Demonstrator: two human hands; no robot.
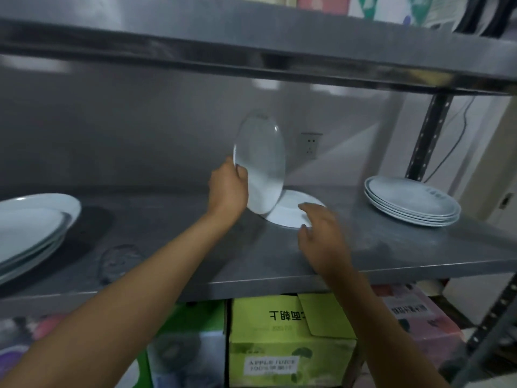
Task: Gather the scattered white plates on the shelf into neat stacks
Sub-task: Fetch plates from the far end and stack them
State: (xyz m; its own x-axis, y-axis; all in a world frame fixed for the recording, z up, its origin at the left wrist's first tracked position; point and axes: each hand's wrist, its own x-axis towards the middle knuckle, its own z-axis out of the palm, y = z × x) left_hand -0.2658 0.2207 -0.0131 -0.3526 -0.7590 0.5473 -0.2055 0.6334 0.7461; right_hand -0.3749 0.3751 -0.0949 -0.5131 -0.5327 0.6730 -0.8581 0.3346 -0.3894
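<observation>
A steel shelf (173, 219) runs across the view under a second steel deck, with a grey wall behind carrying a socket (310, 144). Near the shelf's middle the left hand (228, 189) grips a white plate (260, 163) by its left rim, thumb on the near face and fingers hidden behind it, so the plate stands almost on edge, tilted, its lower rim over a flat plate (291, 210) lying on the steel. Whether the 2 plates touch cannot be told; the held one covers the flat one's left part. The right hand (321, 236) hovers at the flat plate's near right edge, fingers spread and relaxed, holding nothing; motion blur hides whether the fingertips touch the rim. Well apart to the right sits a neat stack (414, 204) of about 4 plates, a faint mark on the top one too blurred to read. At the far left a second pile (30, 228) is cut off by the frame edge, its plates lying offset, the count unclear. Near it on the steel lies a dim glassy shape, hard to make out. Below the shelf stand boxes, a green one (291, 343) marked apple juice, partly hidden by the arms.
</observation>
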